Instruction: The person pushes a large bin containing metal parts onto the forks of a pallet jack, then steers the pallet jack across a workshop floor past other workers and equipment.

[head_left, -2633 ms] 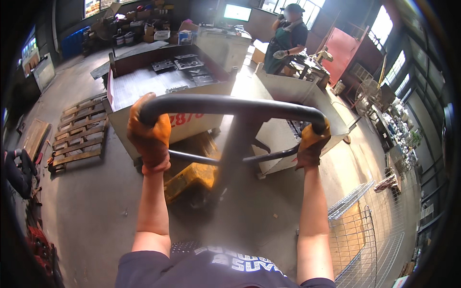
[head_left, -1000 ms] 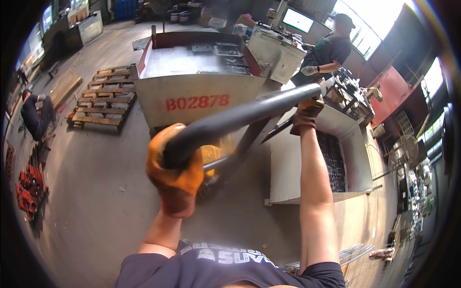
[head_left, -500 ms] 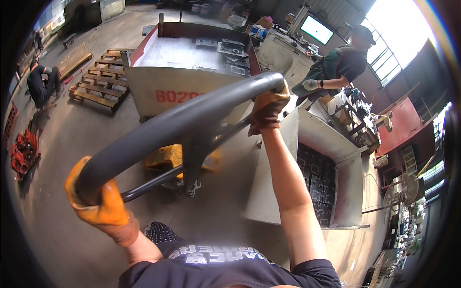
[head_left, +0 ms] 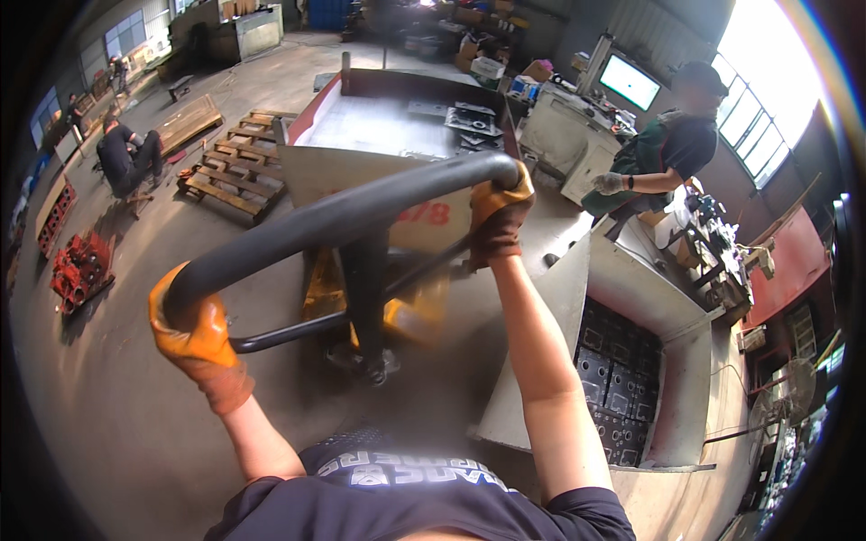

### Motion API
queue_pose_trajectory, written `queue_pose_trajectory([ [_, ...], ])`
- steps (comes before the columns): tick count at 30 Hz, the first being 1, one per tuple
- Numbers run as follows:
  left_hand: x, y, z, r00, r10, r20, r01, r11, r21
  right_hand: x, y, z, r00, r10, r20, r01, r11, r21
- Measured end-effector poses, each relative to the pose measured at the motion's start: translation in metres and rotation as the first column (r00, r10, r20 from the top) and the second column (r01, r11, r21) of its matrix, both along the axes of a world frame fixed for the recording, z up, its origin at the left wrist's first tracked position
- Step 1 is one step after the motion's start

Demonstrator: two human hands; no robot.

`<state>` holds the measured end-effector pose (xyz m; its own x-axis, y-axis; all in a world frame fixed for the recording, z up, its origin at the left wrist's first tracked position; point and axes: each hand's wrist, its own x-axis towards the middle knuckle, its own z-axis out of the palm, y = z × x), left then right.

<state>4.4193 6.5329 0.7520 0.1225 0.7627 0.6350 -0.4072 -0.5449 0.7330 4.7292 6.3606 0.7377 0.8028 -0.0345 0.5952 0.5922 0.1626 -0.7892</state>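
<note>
Both my hands grip the thick black loop handle (head_left: 343, 209) of a yellow pallet jack (head_left: 415, 317). My left hand (head_left: 194, 338), in an orange work glove, wraps the handle's left corner. At the upper right corner my right hand (head_left: 501, 215) is closed round it in a matching glove. A thinner black bar joins the loop's two sides, and a dark shaft runs down to the jack's wheel (head_left: 377, 368). Just ahead stands a large metal bin (head_left: 316, 176) with flat dark metal parts (head_left: 474, 119) in it. The jack's forks are hidden.
Close on my right, an open metal bin (head_left: 690, 361) holds rows of dark cast parts. A gloved co-worker (head_left: 654, 162) stands beyond it by a workbench. Ahead left lie a wooden pallet (head_left: 236, 167) and red castings (head_left: 81, 270); another person (head_left: 122, 158) sits farther back.
The surroundings have shifted right and slightly down in view. The handle has swung relative to the bin ahead, covering other parts of its front. Both hands keep their grip.
</note>
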Motion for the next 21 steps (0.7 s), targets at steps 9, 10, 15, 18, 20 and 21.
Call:
queue_pose_trajectory([
  [9,-0.006,-0.072,0.007,0.962,0.045,-0.268,-0.031,0.998,0.058,0.056,0.001,-0.006,0.931,0.348,-0.106,-0.338,0.936,0.103],
  [10,-0.006,-0.075,0.007,0.956,0.033,-0.292,-0.025,0.999,0.03,0.059,0.004,-0.006,0.95,0.301,-0.085,-0.294,0.952,0.086],
  [15,-0.015,-0.085,0.01,0.932,-0.198,-0.305,0.16,0.977,-0.144,0.063,0.009,-0.009,0.992,0.093,0.088,-0.084,0.991,-0.106],
  [18,-0.014,-0.108,0.008,0.969,-0.093,-0.227,0.036,0.97,-0.242,0.046,0.011,-0.003,0.995,0.032,-0.094,-0.03,0.999,0.017],
  [20,-0.007,-0.124,0.004,0.972,-0.042,-0.231,-0.013,0.973,-0.231,0.057,0.01,-0.008,0.984,0.178,-0.028,-0.17,0.969,0.179],
  [21,-0.003,-0.136,-0.001,0.973,-0.033,-0.229,-0.025,0.968,-0.249,0.061,0.01,-0.006,0.976,0.215,-0.041,-0.204,0.961,0.185],
])
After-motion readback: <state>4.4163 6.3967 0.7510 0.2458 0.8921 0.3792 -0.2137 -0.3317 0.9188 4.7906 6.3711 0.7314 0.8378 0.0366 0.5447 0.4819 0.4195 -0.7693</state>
